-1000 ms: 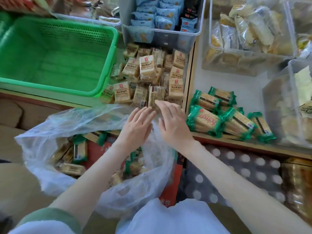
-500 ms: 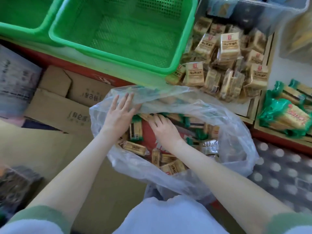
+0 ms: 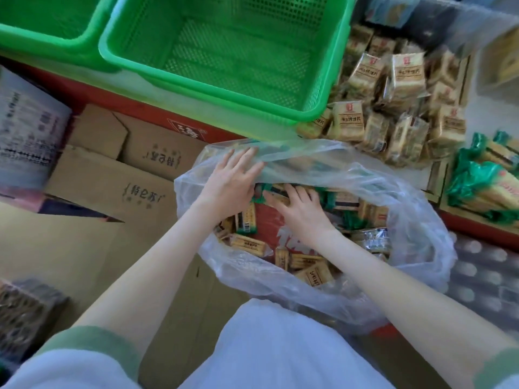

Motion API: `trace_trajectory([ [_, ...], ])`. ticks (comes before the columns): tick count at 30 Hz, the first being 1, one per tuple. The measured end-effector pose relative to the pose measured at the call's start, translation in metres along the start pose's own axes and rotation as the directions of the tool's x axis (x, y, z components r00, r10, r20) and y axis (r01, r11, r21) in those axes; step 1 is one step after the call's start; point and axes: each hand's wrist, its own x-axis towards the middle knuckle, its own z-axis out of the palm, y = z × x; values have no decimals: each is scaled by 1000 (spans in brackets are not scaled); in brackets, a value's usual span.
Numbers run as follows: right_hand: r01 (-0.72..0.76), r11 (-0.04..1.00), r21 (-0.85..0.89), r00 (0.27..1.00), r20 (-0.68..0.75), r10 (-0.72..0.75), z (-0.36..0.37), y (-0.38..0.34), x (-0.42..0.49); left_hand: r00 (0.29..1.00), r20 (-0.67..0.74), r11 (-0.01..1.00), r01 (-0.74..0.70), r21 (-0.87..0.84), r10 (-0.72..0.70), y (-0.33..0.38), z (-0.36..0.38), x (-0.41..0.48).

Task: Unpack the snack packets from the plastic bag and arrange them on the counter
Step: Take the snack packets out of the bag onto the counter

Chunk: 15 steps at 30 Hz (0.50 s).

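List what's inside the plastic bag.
Snack packets, tan and green-ended, with the right hand among them. The left hand rests on the far rim of the plastic bag. Anything under both hands and that folded rim is hidden.

This is a small shop that sells snacks. The counter [image 3: 140, 110] carries many beige packets [image 3: 393, 102] of one same kind in a loose pile. Just beside them is a separate section with green-wrapped packets [image 3: 483, 181]. Two green baskets [image 3: 238, 51] of perforated plastic stand on the counter, and a clear bin [image 3: 438, 21] with more goods stands behind the piles. Below the counter lie printed cardboard cartons [image 3: 112, 186], and a plastic bag [image 3: 415, 220] holds many more packets in bulk.
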Motion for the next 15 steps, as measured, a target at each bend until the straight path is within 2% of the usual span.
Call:
trace_trajectory([
  [3, 47, 998, 35, 978, -205, -39, -17, 32, -34, 989, -66, 986, -136, -97, 130, 25, -16, 19],
  [5, 32, 997, 72, 960, -281, -11, -31, 57, -58, 985, -98, 973, -158, -167, 143, 47, -26, 36],
  [9, -73, 983, 169, 901, -411, 137, -55, 115, -102, 970, -162, 955, -212, -207, 180, 96, -37, 75],
  [12, -190, 959, 208, 818, -507, 272, -65, 167, -134, 957, -169, 939, -269, -212, 236, 138, -39, 105],
  [15, -326, 892, 313, 746, -494, 447, -71, 226, -158, 937, -176, 920, -334, -207, 301, 182, -34, 132],
])
